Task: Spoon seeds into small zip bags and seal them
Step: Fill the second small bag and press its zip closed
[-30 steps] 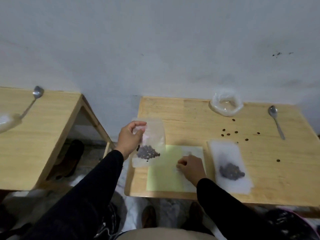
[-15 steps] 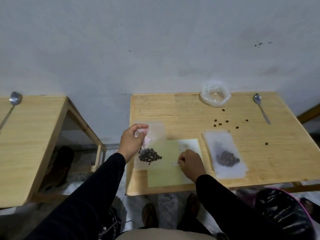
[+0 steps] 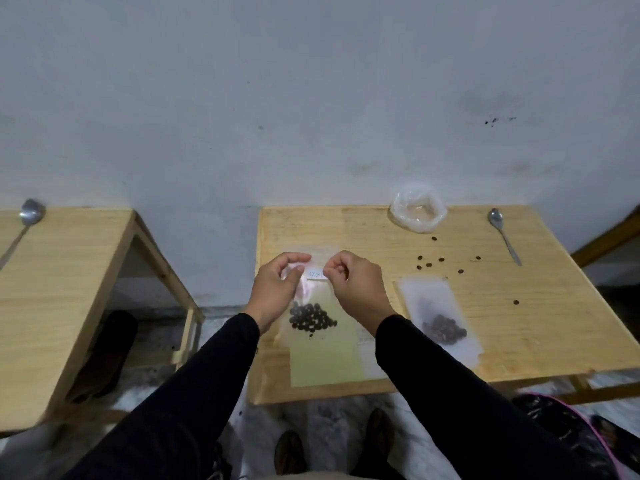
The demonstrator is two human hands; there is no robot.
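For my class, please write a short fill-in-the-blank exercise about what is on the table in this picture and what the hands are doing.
1. Both hands pinch the top of a clear zip bag holding dark ____.
2. A second filled bag lies flat to the ____ of the right hand.
3. The left hand holds the bag above a pale ____ sheet.
4. Near the table's far right corner lies a metal ____.

Answers: seeds; right; green; spoon

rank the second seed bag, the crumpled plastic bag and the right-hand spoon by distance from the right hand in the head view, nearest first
From the right hand:
1. Second seed bag, lying just to its right.
2. Crumpled plastic bag, at the table's back edge.
3. Spoon, far right, near the back.
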